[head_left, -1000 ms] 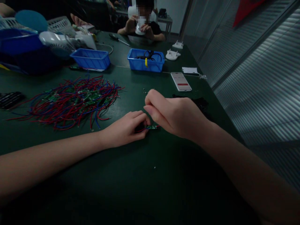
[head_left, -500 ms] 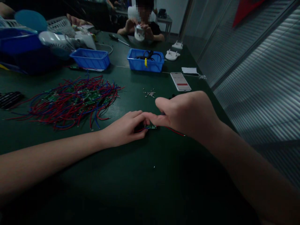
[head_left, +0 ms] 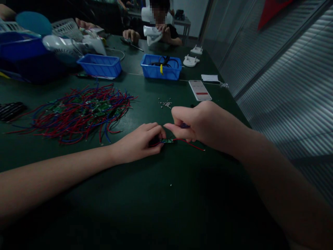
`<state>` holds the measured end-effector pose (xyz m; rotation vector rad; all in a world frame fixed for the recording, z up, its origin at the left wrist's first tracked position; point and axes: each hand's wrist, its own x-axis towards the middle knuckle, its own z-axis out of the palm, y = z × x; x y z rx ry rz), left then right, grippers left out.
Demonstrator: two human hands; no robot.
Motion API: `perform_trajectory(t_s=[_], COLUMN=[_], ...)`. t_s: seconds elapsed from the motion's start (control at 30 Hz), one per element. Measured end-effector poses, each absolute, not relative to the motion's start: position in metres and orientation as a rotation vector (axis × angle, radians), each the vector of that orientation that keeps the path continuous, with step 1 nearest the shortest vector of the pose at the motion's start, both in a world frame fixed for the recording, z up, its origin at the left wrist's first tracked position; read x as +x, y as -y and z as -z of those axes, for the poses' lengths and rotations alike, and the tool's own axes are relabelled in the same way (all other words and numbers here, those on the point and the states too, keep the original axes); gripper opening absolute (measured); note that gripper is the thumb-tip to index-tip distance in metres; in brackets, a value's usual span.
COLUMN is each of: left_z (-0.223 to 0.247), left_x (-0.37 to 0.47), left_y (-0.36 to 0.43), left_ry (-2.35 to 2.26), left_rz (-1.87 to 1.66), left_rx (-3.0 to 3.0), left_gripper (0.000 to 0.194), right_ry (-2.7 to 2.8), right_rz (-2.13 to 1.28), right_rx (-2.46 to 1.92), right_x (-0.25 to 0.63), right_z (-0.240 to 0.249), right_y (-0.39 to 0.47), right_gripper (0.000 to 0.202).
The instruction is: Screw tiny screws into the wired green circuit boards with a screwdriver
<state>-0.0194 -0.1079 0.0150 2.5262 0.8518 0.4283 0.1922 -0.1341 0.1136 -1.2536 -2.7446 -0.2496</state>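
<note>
A small green circuit board (head_left: pixel 168 141) lies low over the table, its left end pinched by my left hand (head_left: pixel 147 141). From the board's right end a red wire (head_left: pixel 194 145) runs out to a bare tip. My right hand (head_left: pixel 201 121) is closed just right of and above the board. Between its fingers shows a bit of a dark blue-purple thing (head_left: pixel 185 125), mostly hidden, whose kind I cannot make out. Left of my hands spreads a tangled heap of circuit boards with red and blue wires (head_left: pixel 83 113).
Small metal screws (head_left: pixel 166 103) lie beyond my hands, near a phone (head_left: pixel 199 90). Farther off stand two blue bins (head_left: pixel 161 71), one holding black cables. White plastic parts (head_left: pixel 191 61) lie at the right edge. Across the table a person holds a white device (head_left: pixel 152 34).
My right hand has drawn slightly right, uncovering more of the board and red wire. My left hand stays put. The person opposite has tilted the white device and lowered one hand to a screwdriver.
</note>
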Motion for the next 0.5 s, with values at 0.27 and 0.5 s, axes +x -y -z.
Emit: perform_trajectory(t_s=[0.27,0.5], left_z=[-0.0139,-0.0141], left_x=[-0.0193,-0.0191], left_y=[0.1074,0.1086], left_ry=[-0.846,-0.857], left_rz=[-0.405,-0.435], left_rx=[2.536,2.547], left_gripper=[0.016,0.015], right_ry=[2.714,2.760], right_rz=[-0.185,0.213], right_rx=[-1.154,-1.158], right_x=[0.1909,0.1891], right_z=[-0.1159,-0.1120], right_y=[0.1340,0.1329], right_gripper=[0.024,0.036])
